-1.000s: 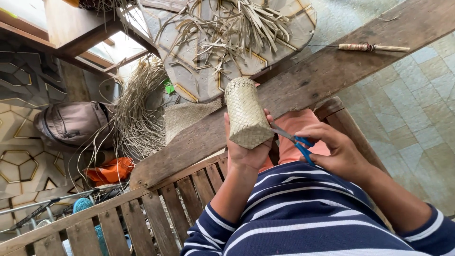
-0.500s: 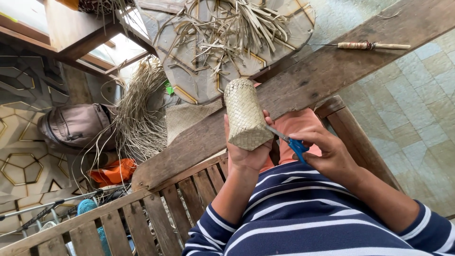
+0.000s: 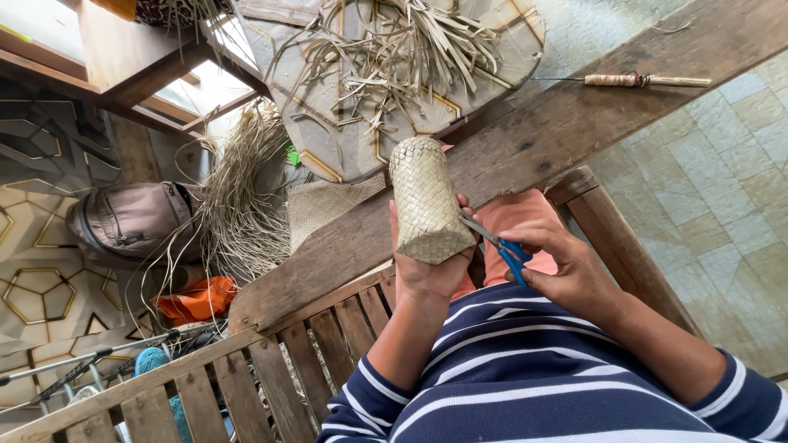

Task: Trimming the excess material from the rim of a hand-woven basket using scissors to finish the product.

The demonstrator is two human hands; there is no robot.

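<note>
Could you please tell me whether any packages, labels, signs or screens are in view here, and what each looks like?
No packages, labels, signs or screens show in this view. The nearest to a container is the woven basket, a pale straw-coloured tube held in the left hand, with the blue-handled scissors in the right hand at its lower edge.

My wooden slatted bench (image 3: 271, 361) stands on pale floor tiles (image 3: 722, 189). Beyond its heavy plank rail (image 3: 574, 107), daylight falls on a hexagon-patterned mat (image 3: 49, 287) and a wooden table frame (image 3: 139, 49).
</note>
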